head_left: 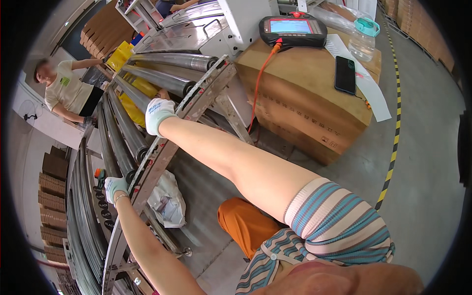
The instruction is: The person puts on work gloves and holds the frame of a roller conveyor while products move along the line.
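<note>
A roller conveyor (206,88) runs diagonally across the left half of the view, its scuffed near rail facing the wearer. A co-worker (73,91) in a pale shirt stands beyond its far edge. To the right of the conveyor sits a large brown carton (290,64). Long grey metal rollers (172,60) lie across the conveyor, their ends meeting the near rail, with yellow material (137,109) showing among them. A crumpled white bag (167,199) is below that rail. On the carton, a white paper strip (376,96) trails past the right edge, and a dark handheld controller (292,25) with a lit screen rests near the far left corner, an orange cable (258,88) dropping from it. A clear bottle (363,45) with a turquoise lid stands near the far right corner. Both hands wear white gloves: the right hand (160,115) is at a roller's end by the near rail, the left hand (115,188) lower along the same rail beside other roller ends. Whether either grip is clenched or just resting, I cannot tell. A black phone (345,74) lies near the carton's right edge.
</note>
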Action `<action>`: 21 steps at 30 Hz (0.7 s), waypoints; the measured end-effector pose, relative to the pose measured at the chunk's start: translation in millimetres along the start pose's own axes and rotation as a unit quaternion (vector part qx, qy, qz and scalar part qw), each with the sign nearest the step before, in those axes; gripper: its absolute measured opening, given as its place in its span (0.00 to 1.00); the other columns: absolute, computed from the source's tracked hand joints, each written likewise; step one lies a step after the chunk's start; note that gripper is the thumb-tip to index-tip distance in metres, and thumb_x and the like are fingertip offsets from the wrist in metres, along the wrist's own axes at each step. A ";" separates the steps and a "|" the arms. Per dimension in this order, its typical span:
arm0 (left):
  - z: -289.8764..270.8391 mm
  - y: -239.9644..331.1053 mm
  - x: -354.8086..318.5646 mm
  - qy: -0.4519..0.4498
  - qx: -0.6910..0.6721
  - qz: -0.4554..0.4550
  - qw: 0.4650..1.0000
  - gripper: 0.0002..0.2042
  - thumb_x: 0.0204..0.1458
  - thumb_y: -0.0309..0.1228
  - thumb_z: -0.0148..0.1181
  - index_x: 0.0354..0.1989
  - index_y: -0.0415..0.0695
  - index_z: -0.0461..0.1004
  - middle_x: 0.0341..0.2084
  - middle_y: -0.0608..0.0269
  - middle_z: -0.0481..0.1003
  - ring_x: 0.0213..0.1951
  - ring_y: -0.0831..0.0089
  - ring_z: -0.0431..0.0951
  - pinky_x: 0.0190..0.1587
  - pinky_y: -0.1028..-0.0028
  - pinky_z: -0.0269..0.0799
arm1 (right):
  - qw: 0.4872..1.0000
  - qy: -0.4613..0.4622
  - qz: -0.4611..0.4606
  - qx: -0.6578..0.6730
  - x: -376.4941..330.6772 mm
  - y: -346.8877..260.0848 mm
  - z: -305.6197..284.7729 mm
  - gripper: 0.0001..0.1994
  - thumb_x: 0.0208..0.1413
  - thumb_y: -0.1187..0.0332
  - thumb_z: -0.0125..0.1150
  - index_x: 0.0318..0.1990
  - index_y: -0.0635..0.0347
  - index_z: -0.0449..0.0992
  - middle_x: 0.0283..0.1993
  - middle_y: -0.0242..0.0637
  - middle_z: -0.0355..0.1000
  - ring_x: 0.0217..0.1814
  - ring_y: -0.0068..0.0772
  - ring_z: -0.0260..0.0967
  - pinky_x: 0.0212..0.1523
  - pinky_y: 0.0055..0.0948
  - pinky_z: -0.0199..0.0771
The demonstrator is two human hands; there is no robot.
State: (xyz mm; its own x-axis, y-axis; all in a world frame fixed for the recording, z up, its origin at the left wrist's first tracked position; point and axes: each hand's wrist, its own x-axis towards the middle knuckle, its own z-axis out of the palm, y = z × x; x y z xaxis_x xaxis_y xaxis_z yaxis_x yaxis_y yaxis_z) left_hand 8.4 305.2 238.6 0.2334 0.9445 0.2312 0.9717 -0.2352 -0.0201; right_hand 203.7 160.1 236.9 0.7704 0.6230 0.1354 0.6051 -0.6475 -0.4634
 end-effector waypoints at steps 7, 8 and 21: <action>-6.2 -1.8 -5.2 -0.008 0.003 -0.009 1.000 0.23 0.42 0.46 0.59 0.42 0.40 0.74 0.41 0.50 0.74 0.44 0.55 0.74 0.43 0.61 0.71 | 1.000 0.000 0.005 -0.002 -1.4 -4.0 1.2 0.23 0.45 0.60 0.60 0.50 0.58 0.70 0.52 0.40 0.66 0.54 0.38 0.64 0.41 0.39 0.65; -5.3 -3.1 -3.6 -0.006 0.003 -0.010 1.000 0.23 0.42 0.46 0.59 0.42 0.40 0.74 0.41 0.50 0.74 0.44 0.55 0.74 0.43 0.61 0.71 | 1.000 0.002 0.006 0.002 -0.6 -4.2 1.3 0.23 0.44 0.60 0.60 0.50 0.58 0.70 0.52 0.40 0.67 0.53 0.38 0.65 0.41 0.39 0.66; -2.3 -1.8 0.0 -0.013 -0.011 -0.018 1.000 0.26 0.42 0.50 0.58 0.44 0.41 0.73 0.42 0.51 0.74 0.45 0.55 0.74 0.44 0.61 0.70 | 1.000 0.018 -0.004 0.001 -5.3 -0.1 -3.6 0.25 0.44 0.57 0.60 0.47 0.65 0.69 0.46 0.42 0.71 0.47 0.37 0.71 0.43 0.35 0.69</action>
State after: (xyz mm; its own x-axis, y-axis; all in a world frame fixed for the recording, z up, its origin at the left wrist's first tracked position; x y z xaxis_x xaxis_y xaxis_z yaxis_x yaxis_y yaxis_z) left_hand 6.5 305.1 240.8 0.1984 0.9581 0.2066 0.9788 -0.2046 0.0087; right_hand 200.3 155.2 239.4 0.7722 0.6120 0.1707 0.6111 -0.6417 -0.4634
